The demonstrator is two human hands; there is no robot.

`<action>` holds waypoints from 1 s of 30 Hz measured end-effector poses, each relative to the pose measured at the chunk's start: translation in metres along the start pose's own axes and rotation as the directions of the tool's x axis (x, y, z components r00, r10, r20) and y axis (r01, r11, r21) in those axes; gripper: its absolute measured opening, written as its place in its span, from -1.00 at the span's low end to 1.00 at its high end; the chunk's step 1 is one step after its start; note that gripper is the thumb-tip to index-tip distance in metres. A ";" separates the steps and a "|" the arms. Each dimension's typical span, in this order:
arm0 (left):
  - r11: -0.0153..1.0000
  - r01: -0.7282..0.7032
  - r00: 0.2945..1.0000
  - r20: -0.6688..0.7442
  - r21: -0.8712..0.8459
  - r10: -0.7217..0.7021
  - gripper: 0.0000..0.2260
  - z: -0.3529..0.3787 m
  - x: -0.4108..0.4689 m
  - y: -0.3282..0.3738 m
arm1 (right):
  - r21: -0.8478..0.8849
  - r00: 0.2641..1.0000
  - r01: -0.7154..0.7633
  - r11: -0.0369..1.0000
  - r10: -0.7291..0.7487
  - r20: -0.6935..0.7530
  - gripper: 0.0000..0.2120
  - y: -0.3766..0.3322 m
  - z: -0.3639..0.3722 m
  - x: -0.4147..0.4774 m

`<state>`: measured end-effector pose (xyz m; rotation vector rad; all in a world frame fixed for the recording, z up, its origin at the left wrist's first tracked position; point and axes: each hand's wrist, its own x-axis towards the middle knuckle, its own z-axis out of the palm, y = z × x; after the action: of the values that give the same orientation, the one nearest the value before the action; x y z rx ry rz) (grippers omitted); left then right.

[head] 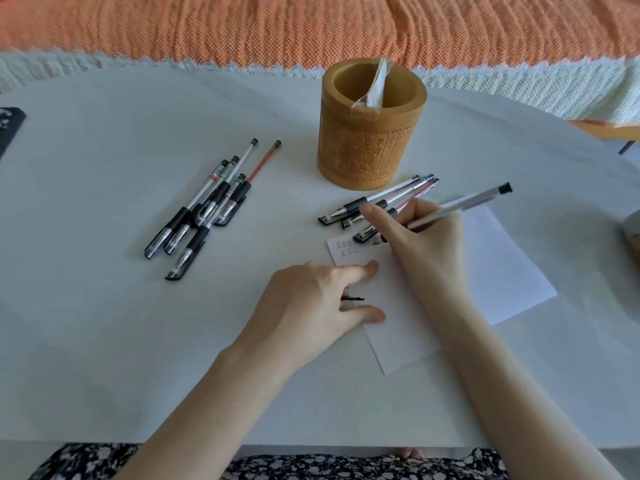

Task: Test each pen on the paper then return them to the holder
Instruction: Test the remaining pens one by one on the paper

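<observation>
A white sheet of paper [498, 271] lies on the table, with two short lines of handwriting at its top left corner. My right hand [422, 237] grips a clear pen [460, 204], its tip down on the paper by the writing. My left hand [311, 306] presses flat on the paper's left edge and holds a black pen cap between its fingers. A carved bamboo holder [369, 133] stands behind, with a clear wrapper inside. Three capped pens [377, 202] lie in front of it. Several pens [207, 206] lie in a loose pile to the left.
The table [104, 323] is covered in white. An orange woven blanket with a lace edge [242, 29] runs along the back. A dark object [8, 128] sits at the far left edge, and a pale round object [632, 230] at the far right.
</observation>
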<state>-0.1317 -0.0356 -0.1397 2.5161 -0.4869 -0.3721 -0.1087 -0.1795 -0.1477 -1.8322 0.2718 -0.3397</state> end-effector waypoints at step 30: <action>0.999 -0.010 1.000 0.003 0.036 0.009 -0.50 0.002 -0.004 0.001 | -0.099 0.993 0.089 0.991 -0.096 -0.068 -0.65 0.011 0.007 0.001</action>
<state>-0.1361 -0.0352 -0.1402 2.5475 -0.5109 -0.3664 -0.1059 -0.1768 -0.1599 -1.9329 0.2577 -0.4659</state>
